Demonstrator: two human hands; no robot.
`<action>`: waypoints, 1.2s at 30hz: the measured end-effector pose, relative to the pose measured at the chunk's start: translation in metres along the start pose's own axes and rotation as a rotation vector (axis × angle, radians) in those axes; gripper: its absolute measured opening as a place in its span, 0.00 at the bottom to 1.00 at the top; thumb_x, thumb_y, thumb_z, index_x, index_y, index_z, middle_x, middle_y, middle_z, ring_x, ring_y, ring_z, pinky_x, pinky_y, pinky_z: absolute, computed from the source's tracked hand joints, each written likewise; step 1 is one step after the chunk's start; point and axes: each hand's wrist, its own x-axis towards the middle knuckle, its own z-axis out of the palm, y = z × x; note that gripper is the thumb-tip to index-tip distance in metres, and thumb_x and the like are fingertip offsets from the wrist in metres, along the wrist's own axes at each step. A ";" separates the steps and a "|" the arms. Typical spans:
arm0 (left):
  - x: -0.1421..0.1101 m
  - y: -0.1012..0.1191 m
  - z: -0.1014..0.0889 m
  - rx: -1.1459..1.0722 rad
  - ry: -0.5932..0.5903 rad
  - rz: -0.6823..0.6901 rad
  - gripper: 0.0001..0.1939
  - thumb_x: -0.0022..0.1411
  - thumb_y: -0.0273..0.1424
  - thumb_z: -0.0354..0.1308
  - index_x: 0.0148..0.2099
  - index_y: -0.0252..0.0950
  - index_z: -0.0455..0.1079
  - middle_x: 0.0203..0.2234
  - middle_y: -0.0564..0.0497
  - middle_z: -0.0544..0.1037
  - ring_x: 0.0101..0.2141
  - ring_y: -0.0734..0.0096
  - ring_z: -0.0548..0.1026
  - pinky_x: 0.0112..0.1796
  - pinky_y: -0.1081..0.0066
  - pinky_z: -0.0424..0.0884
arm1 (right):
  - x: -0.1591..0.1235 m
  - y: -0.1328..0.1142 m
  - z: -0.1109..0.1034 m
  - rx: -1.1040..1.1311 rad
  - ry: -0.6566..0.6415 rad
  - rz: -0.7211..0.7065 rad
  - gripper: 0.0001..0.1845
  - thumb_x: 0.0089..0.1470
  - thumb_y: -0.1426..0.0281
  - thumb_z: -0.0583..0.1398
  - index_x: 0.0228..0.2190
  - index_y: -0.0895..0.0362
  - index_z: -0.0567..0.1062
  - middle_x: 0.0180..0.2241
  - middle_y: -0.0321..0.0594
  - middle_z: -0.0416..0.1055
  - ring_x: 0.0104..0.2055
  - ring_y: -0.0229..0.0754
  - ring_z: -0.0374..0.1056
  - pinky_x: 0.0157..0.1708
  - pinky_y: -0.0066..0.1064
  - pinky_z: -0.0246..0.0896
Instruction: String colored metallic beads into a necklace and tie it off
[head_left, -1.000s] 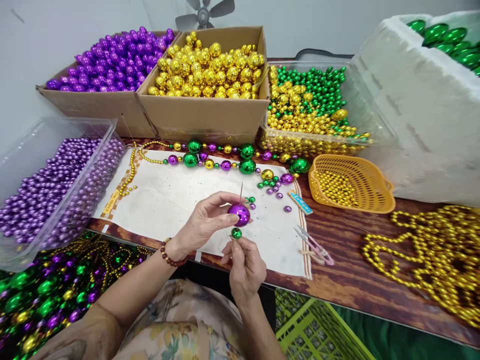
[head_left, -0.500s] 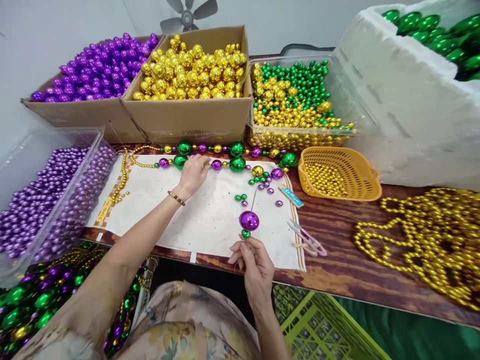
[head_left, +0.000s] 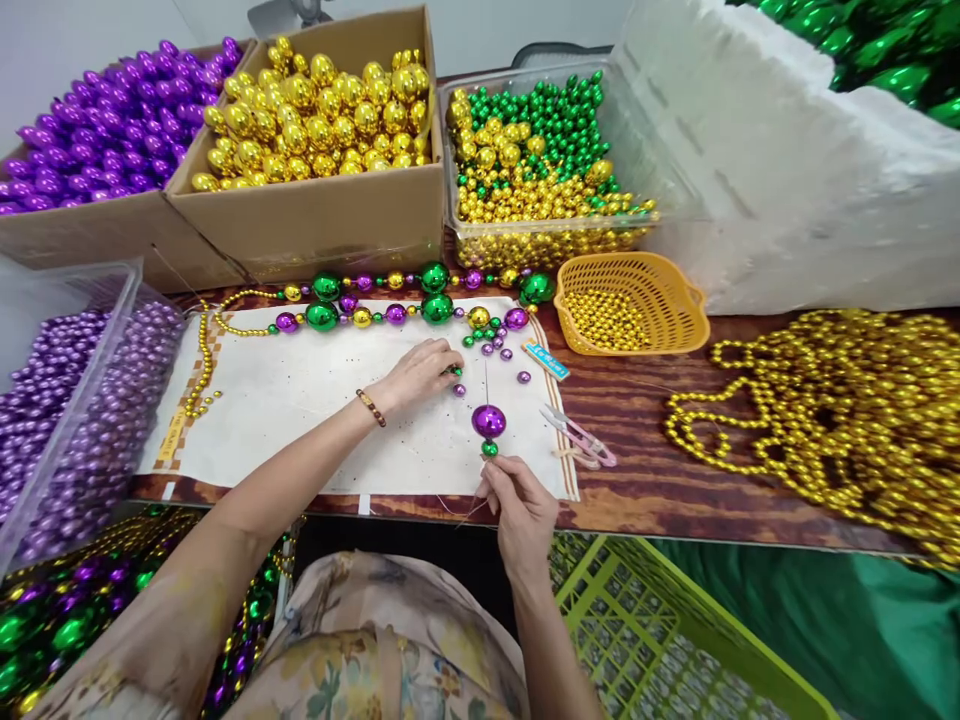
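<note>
My right hand pinches the lower end of an upright needle, just below a small green bead. Above it on the needle sits a large purple bead, and loose thread trails left of these fingers. My left hand, fingers drawn together, is down on the cloth at small green beads, partly hidden under its fingertips. Beside them lies a small light-purple bead. A strung bead garland in green, purple and gold stretches along the cloth's back edge.
Beneath my hands lies a white cloth. Pink-handled snips and a blue label are at its right. Around stand an orange basket, bead boxes and a clear tub. Gold bead strands cover the table's right.
My left hand has moved right, from the garland to the small green beads. My right hand still pinches the needle with its two beads. The camera view has shifted.
</note>
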 end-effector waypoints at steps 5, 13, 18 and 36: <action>0.005 0.004 -0.006 -0.066 0.045 -0.064 0.07 0.63 0.24 0.56 0.42 0.35 0.73 0.38 0.45 0.75 0.40 0.61 0.73 0.45 0.62 0.69 | -0.001 0.000 0.001 -0.060 0.012 -0.004 0.08 0.57 0.65 0.65 0.33 0.58 0.79 0.23 0.34 0.69 0.21 0.33 0.61 0.20 0.26 0.54; -0.025 0.020 -0.021 -1.098 0.327 -0.317 0.13 0.61 0.36 0.62 0.45 0.34 0.73 0.36 0.49 0.78 0.33 0.73 0.77 0.36 0.71 0.71 | -0.001 -0.002 -0.001 -0.087 -0.026 -0.023 0.09 0.57 0.64 0.64 0.33 0.58 0.79 0.20 0.33 0.69 0.21 0.34 0.62 0.20 0.26 0.54; -0.042 0.018 -0.011 -0.853 0.399 -0.334 0.12 0.62 0.36 0.61 0.45 0.35 0.75 0.37 0.47 0.78 0.35 0.71 0.75 0.37 0.70 0.71 | -0.001 -0.003 0.001 -0.050 0.054 0.010 0.12 0.55 0.62 0.65 0.32 0.59 0.78 0.18 0.33 0.67 0.18 0.33 0.58 0.17 0.25 0.52; -0.025 0.012 0.014 0.019 0.256 -0.122 0.13 0.69 0.32 0.55 0.54 0.35 0.69 0.44 0.43 0.72 0.44 0.59 0.71 0.47 0.61 0.70 | -0.007 0.004 -0.010 -0.117 0.109 -0.043 0.10 0.57 0.63 0.64 0.32 0.58 0.78 0.21 0.33 0.69 0.19 0.33 0.61 0.18 0.26 0.55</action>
